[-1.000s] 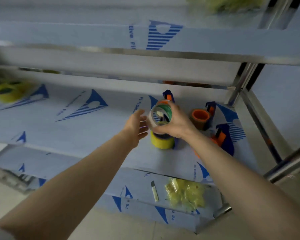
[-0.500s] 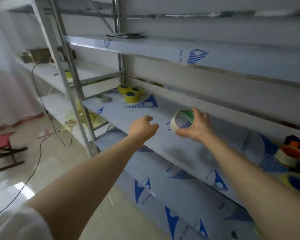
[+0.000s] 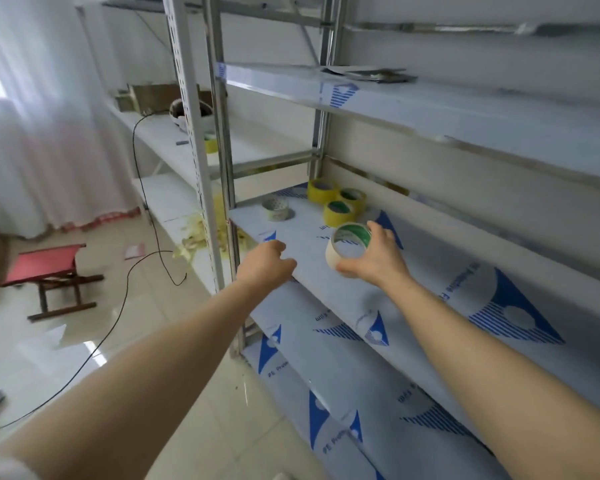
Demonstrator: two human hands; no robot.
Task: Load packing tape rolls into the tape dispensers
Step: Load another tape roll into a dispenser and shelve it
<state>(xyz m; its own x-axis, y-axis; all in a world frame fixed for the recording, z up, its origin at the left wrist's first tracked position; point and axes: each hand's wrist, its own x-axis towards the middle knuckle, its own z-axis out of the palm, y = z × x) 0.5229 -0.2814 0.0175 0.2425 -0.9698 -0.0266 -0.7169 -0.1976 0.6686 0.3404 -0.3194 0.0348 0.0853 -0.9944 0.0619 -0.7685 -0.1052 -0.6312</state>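
My right hand (image 3: 378, 263) grips a pale tape roll with a green core (image 3: 355, 233), held on its side just above the middle shelf (image 3: 326, 296). My left hand (image 3: 267, 263) hovers at the shelf's front edge, a little left of the roll, fingers loosely curled and holding nothing. At the shelf's far left end stand three yellow tape rolls (image 3: 338, 213) and one whitish roll (image 3: 275, 208). No tape dispenser is in view.
Steel shelf uprights (image 3: 194, 150) rise left of my hands. An upper shelf (image 3: 430, 105) overhangs and a lower shelf (image 3: 378, 393) sits below. On the tiled floor are a red stool (image 3: 45, 268), a black cable (image 3: 132, 271) and yellowish film scraps (image 3: 194, 242).
My view has swung left along the shelf, away from the dispensers. My right hand has carried the roll with it. My left hand's fingers have curled in.
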